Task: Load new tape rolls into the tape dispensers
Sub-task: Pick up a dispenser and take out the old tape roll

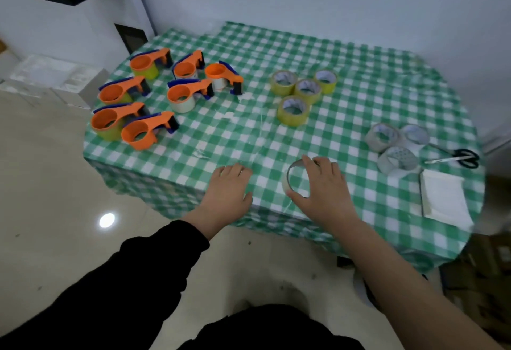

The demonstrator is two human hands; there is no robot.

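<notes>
the step in hand looks like bringing a fresh roll to a dispenser. to do it well, keep the pale tape roll point(285, 185) pinched by its rims, find its loose end, and carry it to the orange dispensers point(177, 92) at the table's point(359, 100) ten o'clock. which of them is empty i cannot tell. the roll sits at the six o'clock edge. the right hand point(320, 186) arches over it, thumb on the near rim, fingers curled over the far rim, gripping. the left hand point(231, 186) lies flat at the roll's nine o'clock, fingers straight, holding nothing.
</notes>
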